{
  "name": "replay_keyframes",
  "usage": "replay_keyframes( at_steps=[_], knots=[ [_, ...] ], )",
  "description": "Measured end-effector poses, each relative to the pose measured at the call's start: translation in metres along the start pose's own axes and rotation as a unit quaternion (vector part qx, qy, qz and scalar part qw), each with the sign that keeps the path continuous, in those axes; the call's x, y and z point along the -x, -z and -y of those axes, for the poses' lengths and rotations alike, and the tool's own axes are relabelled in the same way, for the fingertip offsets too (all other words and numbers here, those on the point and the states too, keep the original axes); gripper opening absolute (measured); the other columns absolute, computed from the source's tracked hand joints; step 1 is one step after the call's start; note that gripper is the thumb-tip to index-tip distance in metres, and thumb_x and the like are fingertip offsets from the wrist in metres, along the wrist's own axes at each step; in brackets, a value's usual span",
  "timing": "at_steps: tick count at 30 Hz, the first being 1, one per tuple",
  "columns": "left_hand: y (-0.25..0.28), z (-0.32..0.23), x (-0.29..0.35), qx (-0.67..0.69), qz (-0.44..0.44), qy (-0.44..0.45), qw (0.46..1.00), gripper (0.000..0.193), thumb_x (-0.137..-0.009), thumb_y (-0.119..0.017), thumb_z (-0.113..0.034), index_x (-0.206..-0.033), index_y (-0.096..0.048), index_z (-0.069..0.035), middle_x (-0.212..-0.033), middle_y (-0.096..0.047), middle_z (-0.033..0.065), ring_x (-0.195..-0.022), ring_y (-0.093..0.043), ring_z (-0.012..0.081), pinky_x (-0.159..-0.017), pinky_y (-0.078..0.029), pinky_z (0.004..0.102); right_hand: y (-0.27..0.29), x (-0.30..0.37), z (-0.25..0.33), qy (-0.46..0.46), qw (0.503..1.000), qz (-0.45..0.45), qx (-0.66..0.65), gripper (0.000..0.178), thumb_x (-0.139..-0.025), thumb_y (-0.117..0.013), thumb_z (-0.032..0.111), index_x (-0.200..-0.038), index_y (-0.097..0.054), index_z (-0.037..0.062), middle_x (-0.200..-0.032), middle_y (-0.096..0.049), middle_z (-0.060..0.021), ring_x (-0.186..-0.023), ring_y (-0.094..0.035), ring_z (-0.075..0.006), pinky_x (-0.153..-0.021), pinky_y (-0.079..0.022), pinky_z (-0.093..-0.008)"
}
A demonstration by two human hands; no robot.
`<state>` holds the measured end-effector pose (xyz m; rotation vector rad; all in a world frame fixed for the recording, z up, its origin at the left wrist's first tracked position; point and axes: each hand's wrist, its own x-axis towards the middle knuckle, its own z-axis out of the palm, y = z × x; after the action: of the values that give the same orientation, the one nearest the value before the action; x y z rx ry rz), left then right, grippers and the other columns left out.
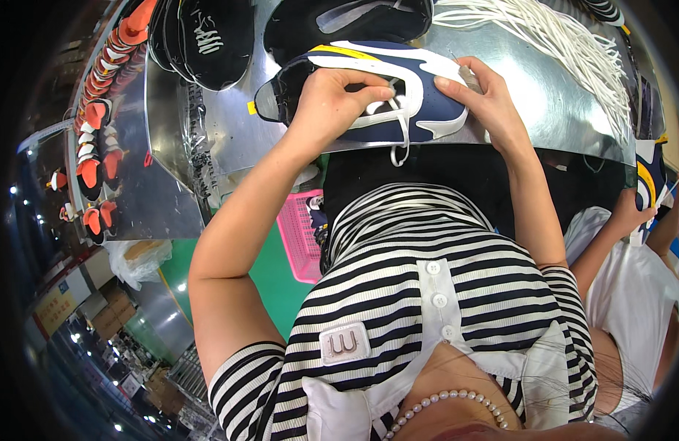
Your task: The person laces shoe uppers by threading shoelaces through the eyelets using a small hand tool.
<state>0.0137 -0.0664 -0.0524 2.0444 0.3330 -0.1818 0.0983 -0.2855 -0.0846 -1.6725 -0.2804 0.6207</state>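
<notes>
The person at the bench wears a black-and-white striped shirt (398,242) and a pearl necklace (446,395). A navy, white and yellow shoe upper (435,110) lies before them at the near edge of a metal table (538,121), heel toward their left, toe toward their right. Below its heel end, lower than the tabletop, I see a pink basket (299,242).

The left hand (332,99) reaches over the shoe upper's opening, thumb and forefinger pinched narrow on a white lace (404,128); a loose end of it hangs past the upper's near side. The right hand (494,103) grips the toe end, thumb on top, most other fingers hidden from me.

Just beyond the shoe upper sits a black piece (299,29); past its heel end are more dark pieces (207,44). Beyond its toe lies a big spread of white laces (567,51). Well off its toe side, a co-worker in white (626,294) holds a similar upper (646,176). Well off its heel side runs a row of orange-and-white pieces (89,173).
</notes>
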Motion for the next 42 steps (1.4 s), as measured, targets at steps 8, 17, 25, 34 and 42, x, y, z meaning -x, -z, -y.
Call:
replay_keyframes(
  at_steps=[8,17,25,34,42],
  knots=[
    [0.033,0.009,0.021,-0.302,-0.173,-0.232,0.908,0.012,-0.080,-0.074,-0.016,-0.086,-0.073,-0.007,-0.083,-0.068,0.0087,-0.089,-0.059,0.0223,-0.077,-0.047,0.0325,0.008,0.013,0.001,0.011,0.999,0.011,-0.030,0.051,-0.082,-0.076,0.033,-0.115,-0.060,-0.0023,-0.092,-0.069,-0.0138,-0.080,-0.067,-0.0184,-0.071,-0.054,-0.0280],
    [0.244,0.134,0.109,-0.419,-0.484,0.051,0.766,0.021,-0.085,-0.070,-0.023,-0.090,-0.071,-0.002,-0.083,-0.065,0.0114,-0.074,-0.057,0.0236,-0.071,-0.047,0.0372,0.056,0.013,-0.014,0.023,0.999,-0.008,-0.044,0.053,-0.082,-0.076,0.034,-0.115,-0.061,-0.0034,-0.093,-0.068,-0.0138,-0.084,-0.066,-0.0184,-0.077,-0.052,-0.0277],
    [0.127,0.034,0.057,-0.210,-0.382,-0.118,0.892,0.011,-0.086,-0.067,-0.011,-0.082,-0.068,-0.001,-0.083,-0.061,0.0060,-0.076,-0.052,0.0152,-0.070,-0.044,0.0295,0.057,0.004,-0.027,-0.001,0.999,-0.043,0.007,0.051,-0.082,-0.076,0.035,-0.110,-0.063,-0.0050,-0.094,-0.069,-0.0130,-0.085,-0.065,-0.0179,-0.078,-0.051,-0.0277],
    [-0.004,-0.075,0.007,-0.003,-0.113,-0.359,0.926,0.007,-0.078,-0.072,-0.005,-0.085,-0.070,-0.004,-0.121,-0.059,0.0109,-0.112,-0.051,0.0264,-0.086,-0.047,0.0330,0.061,0.008,-0.014,0.111,0.960,-0.231,0.114,0.039,-0.083,-0.076,0.029,-0.111,-0.070,0.0027,-0.088,-0.068,-0.0082,-0.081,-0.065,-0.0143,-0.073,-0.051,-0.0260],
    [-0.042,-0.069,-0.026,-0.115,-0.119,-0.344,0.924,0.011,-0.078,-0.074,-0.013,-0.086,-0.071,-0.007,-0.110,-0.063,0.0090,-0.105,-0.052,0.0280,-0.091,-0.042,0.0376,0.016,0.013,0.015,0.177,0.984,-0.018,-0.004,0.018,-0.086,-0.072,0.017,-0.097,-0.069,0.0027,-0.084,-0.064,0.0023,-0.074,-0.054,-0.0052,-0.066,-0.045,-0.0231]
  ],
)
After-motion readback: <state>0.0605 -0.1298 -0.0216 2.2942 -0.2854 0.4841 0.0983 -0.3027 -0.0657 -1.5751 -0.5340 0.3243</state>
